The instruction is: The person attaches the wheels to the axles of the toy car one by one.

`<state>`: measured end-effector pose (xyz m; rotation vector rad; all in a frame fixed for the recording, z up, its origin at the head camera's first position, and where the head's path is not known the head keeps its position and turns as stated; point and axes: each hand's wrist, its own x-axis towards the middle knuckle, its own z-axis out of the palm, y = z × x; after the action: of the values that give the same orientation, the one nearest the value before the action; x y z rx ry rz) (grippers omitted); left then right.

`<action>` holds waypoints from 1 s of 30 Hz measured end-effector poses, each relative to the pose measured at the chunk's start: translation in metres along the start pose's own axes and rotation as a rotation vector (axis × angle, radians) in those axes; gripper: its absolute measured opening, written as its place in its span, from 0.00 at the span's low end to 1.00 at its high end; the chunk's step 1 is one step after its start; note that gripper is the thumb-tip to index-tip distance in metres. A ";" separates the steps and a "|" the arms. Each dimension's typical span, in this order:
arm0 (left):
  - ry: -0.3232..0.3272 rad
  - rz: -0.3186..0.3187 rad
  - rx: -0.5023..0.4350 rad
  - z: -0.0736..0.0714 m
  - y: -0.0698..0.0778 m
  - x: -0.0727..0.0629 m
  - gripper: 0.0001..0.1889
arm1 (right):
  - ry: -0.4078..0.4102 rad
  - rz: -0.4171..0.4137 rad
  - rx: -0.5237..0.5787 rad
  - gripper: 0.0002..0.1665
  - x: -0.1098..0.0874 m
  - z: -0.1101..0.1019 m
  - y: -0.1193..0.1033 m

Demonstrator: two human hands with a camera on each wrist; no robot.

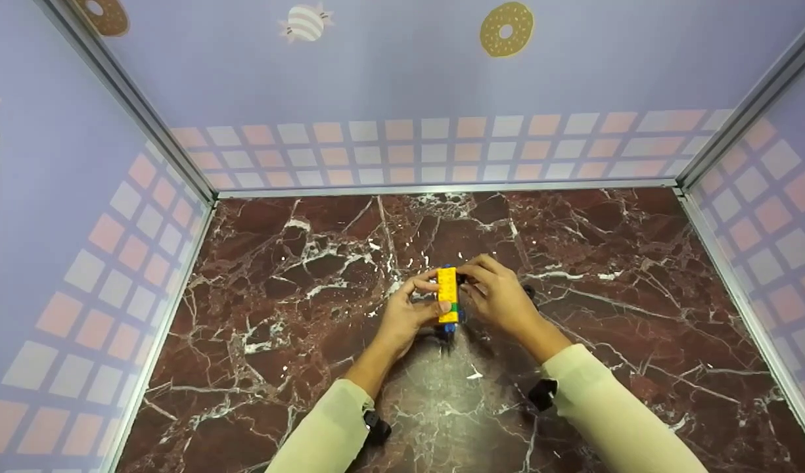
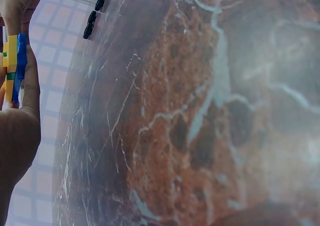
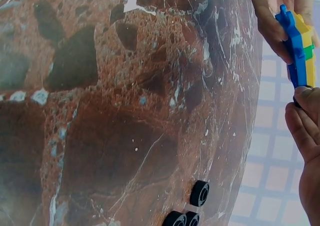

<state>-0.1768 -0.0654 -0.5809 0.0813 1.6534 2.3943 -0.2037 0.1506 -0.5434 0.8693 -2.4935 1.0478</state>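
My left hand [image 1: 402, 318] grips a toy brick car [image 1: 447, 292] with yellow bricks, a green brick and a blue base; its thumb presses on the yellow top. The blue base [image 2: 20, 61] faces the camera side in the left wrist view. On the car's right side, my right hand [image 1: 501, 295] pinches a small black wheel [image 3: 296, 102] between thumb and fingers, at the end of the blue base. That wheel is mostly hidden by the fingertips, so I cannot tell if it is attached. The car is held above the table.
Several loose black wheels lie on the marbled table, right of the right hand; one wheel [image 3: 200, 193] stands slightly apart from another wheel [image 3: 175, 219]. Patterned panels [image 1: 402, 151] enclose the table [image 1: 277, 394] at the back and both sides.
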 end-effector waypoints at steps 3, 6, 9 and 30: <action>-0.002 0.003 0.004 0.001 0.001 0.000 0.21 | 0.004 0.003 0.005 0.16 0.000 0.000 0.001; 0.000 -0.007 0.008 0.002 0.001 0.000 0.21 | 0.005 0.008 0.002 0.17 -0.001 -0.001 0.001; 0.001 -0.017 0.007 0.003 0.001 0.000 0.20 | 0.009 0.006 0.000 0.17 -0.001 -0.001 0.001; -0.029 -0.020 0.010 0.003 0.000 0.000 0.41 | 0.001 -0.028 -0.004 0.16 0.000 -0.002 0.001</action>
<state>-0.1768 -0.0627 -0.5804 0.0997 1.6453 2.3591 -0.2040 0.1526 -0.5422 0.8993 -2.4750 1.0330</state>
